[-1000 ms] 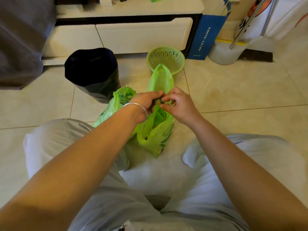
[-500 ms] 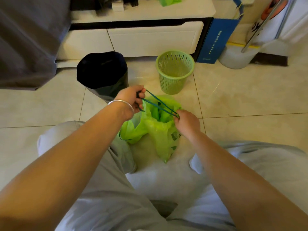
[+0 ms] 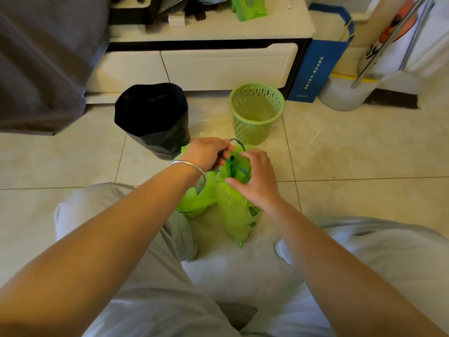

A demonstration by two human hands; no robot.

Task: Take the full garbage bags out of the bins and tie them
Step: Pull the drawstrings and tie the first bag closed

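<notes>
Since half a second ago my hands have come back together: the blue drawstring [image 3: 239, 167], then stretched taut between them, now hangs in slack loops at the bag's mouth. My left hand [image 3: 209, 153] is closed, pinching the drawstring between thumb and fingers. My right hand [image 3: 256, 178] is loosely spread, thumb and fingers curved around the gathered neck of the green garbage bag [image 3: 234, 215]; whether it grips the string I cannot tell. A silver bangle [image 3: 192, 170] sits on my left wrist.

The bag stands on the beige tiled floor [image 3: 352, 154] between my knees, out of its bin. Behind it, the green perforated bin [image 3: 256, 113] stands without a liner; to its left, a bin lined with a black bag [image 3: 153, 117], well apart from it. Beyond both runs a low white cabinet [image 3: 218, 66] with drawers; a blue paper bag [image 3: 320, 69] stands against its right end.

Bag contents not visible. Its left half is hidden behind my left forearm. A grey fabric [image 3: 46, 62] at upper left is cut off by the frame.
</notes>
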